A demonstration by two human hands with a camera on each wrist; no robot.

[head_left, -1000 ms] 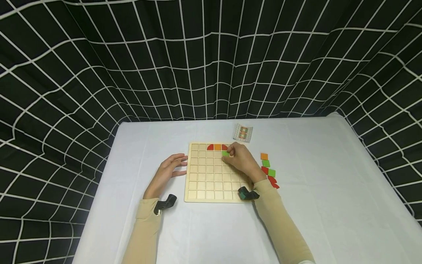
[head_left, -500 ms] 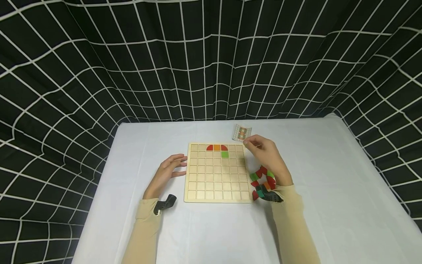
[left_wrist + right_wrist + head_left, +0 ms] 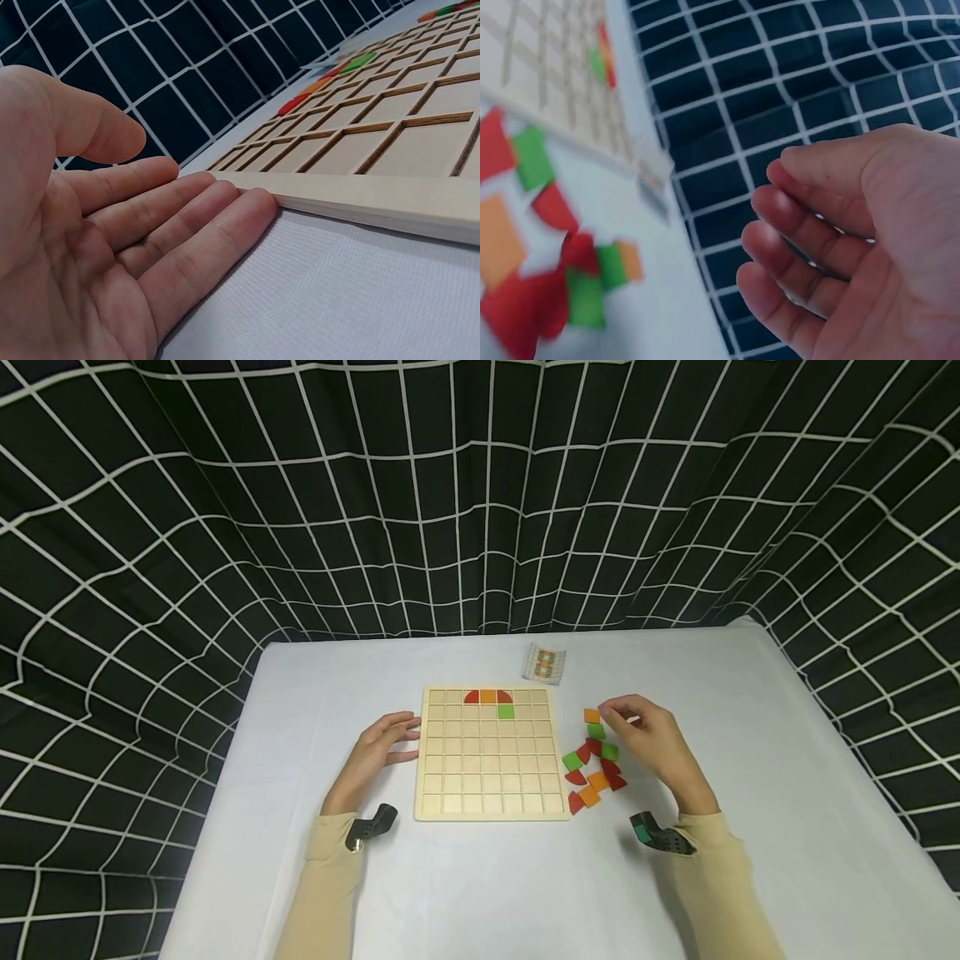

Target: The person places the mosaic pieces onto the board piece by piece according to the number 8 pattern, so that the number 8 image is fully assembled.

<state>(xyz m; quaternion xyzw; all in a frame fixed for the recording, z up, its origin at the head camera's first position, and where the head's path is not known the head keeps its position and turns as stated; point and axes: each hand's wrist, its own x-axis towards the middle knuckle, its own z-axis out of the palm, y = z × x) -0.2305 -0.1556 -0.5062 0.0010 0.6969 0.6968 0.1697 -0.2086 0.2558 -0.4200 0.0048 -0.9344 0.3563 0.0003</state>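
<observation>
A pale wooden grid board (image 3: 491, 765) lies flat on the table. Along its far side sit two red quarter-round tiles (image 3: 472, 697) with an orange square tile (image 3: 488, 697) between them. One green square tile (image 3: 506, 712) lies in the second row, below the right red one. My left hand (image 3: 378, 752) rests beside the board, straight fingertips (image 3: 259, 204) touching its left edge. Over the right side hovers my right hand (image 3: 648, 739), fingers loosely bent and nothing in them, near loose orange (image 3: 592, 716) and green tiles (image 3: 596, 732).
Several loose red, green and orange tiles (image 3: 585, 296) are scattered to the right of the board. Behind the board lies a small printed card (image 3: 544, 665) with a coloured grid pattern. A black curtain with white lines (image 3: 480, 527) surrounds the white table (image 3: 345, 677).
My right hand has let go of the green tile, which now lies in the grid, and has moved right to the loose tiles. The left hand stays by the board's edge.
</observation>
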